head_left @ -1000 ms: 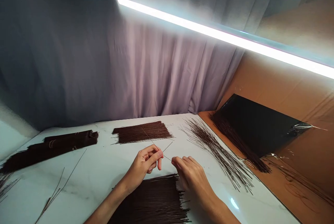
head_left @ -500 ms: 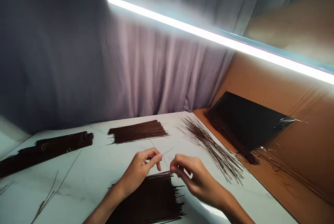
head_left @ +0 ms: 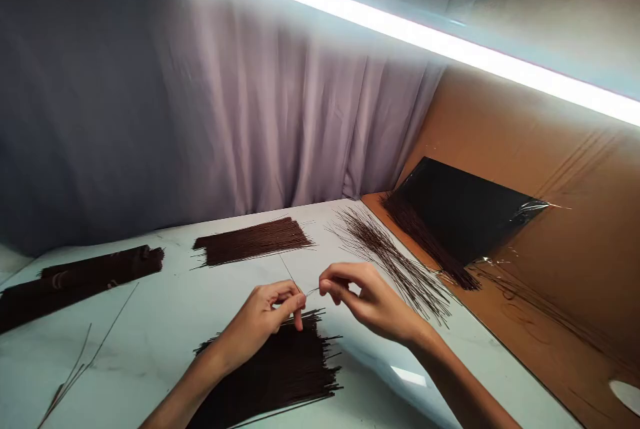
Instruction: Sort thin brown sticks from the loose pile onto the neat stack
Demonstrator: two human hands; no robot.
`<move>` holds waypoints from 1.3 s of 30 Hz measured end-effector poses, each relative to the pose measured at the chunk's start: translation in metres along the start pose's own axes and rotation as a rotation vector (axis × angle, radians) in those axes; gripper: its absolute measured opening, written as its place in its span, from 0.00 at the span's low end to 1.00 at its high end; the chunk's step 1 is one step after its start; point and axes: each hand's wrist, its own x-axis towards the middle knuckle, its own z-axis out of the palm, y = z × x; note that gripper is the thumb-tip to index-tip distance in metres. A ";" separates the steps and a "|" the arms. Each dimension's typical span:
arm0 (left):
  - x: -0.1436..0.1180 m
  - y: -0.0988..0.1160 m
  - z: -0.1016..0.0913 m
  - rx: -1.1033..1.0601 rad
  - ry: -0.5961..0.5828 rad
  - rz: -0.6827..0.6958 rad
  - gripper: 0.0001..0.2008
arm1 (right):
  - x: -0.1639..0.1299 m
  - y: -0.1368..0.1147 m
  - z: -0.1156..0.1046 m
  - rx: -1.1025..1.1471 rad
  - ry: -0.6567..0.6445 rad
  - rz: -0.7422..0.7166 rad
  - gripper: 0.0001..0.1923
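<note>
Left hand and right hand: fingertips pinched shut on 1 thin stick, held just above the near stick pile at the front table edge. Outward on the white table: flat stick pile behind, loose fan of sticks right, dark bundles far left. Bare tabletop lies open between piles; black wrapped pack sits past the right edge.
</note>
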 end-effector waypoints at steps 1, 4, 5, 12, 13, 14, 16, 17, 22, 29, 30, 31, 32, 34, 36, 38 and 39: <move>0.001 -0.001 -0.003 -0.055 0.023 -0.006 0.16 | -0.003 0.001 0.004 0.041 -0.017 0.025 0.20; 0.003 -0.003 -0.010 -0.198 0.012 -0.031 0.17 | -0.006 0.017 0.017 0.180 -0.160 0.134 0.24; 0.002 -0.003 -0.011 -0.219 -0.007 -0.046 0.17 | -0.006 0.025 0.021 0.209 -0.197 0.152 0.25; -0.001 0.000 -0.004 -0.229 -0.127 -0.115 0.16 | 0.008 0.047 0.021 0.167 -0.210 0.116 0.24; -0.002 -0.001 -0.003 -0.200 -0.159 -0.123 0.16 | 0.010 0.045 0.018 0.141 -0.196 0.104 0.23; -0.002 -0.002 -0.002 -0.151 -0.179 -0.119 0.16 | 0.011 0.042 0.014 0.116 -0.178 0.091 0.21; -0.001 -0.004 0.000 -0.026 -0.159 -0.075 0.16 | 0.011 0.034 0.008 0.041 -0.101 0.029 0.18; -0.001 -0.005 0.001 0.021 -0.121 -0.048 0.17 | 0.009 0.029 0.006 0.001 -0.047 -0.016 0.17; 0.001 -0.002 -0.006 -0.134 0.021 -0.071 0.17 | -0.007 0.018 0.019 -0.013 -0.009 -0.005 0.20; -0.002 0.002 -0.008 -0.248 -0.015 -0.137 0.17 | -0.005 0.029 0.022 -0.046 -0.048 0.078 0.19; -0.002 0.002 -0.008 -0.241 -0.017 -0.137 0.18 | -0.004 0.028 0.021 -0.063 -0.043 0.067 0.18; -0.002 0.002 -0.007 -0.228 -0.013 -0.128 0.18 | -0.004 0.026 0.021 -0.079 -0.045 0.056 0.18; -0.002 0.002 -0.006 -0.214 -0.003 -0.109 0.18 | -0.004 0.024 0.022 -0.097 -0.050 0.047 0.17; -0.002 0.001 -0.006 -0.182 0.038 -0.070 0.16 | -0.005 0.019 0.025 -0.142 -0.067 0.038 0.16; -0.001 0.000 -0.006 -0.161 0.077 -0.066 0.16 | -0.007 0.016 0.026 -0.186 -0.082 0.038 0.15; 0.000 -0.002 -0.008 -0.165 0.100 -0.083 0.18 | -0.009 0.016 0.023 -0.207 -0.087 0.046 0.15; 0.001 -0.003 -0.010 -0.173 0.105 -0.090 0.19 | -0.010 0.017 0.018 -0.211 -0.078 0.050 0.15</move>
